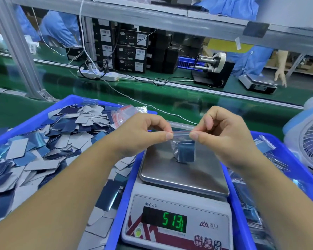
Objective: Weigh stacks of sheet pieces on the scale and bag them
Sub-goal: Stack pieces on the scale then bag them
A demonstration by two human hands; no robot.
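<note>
1. Left hand (139, 134) and right hand (222, 134) each pinch one end of a small clear bag's (183, 148) red-lined top – both grips narrow on it.
2. The bag, holding blue sheet pieces, hangs just above the scale's (181, 177) steel pan.
3. Loose sheet pieces (43, 150) fill the blue bin (69, 101) at left.

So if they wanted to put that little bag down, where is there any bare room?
The scale's steel pan is bare around the bag that both hands pinch. The green belt behind is open apart from cables. The left bin is heaped with sheet pieces; the right bin holds filled bags.
</note>
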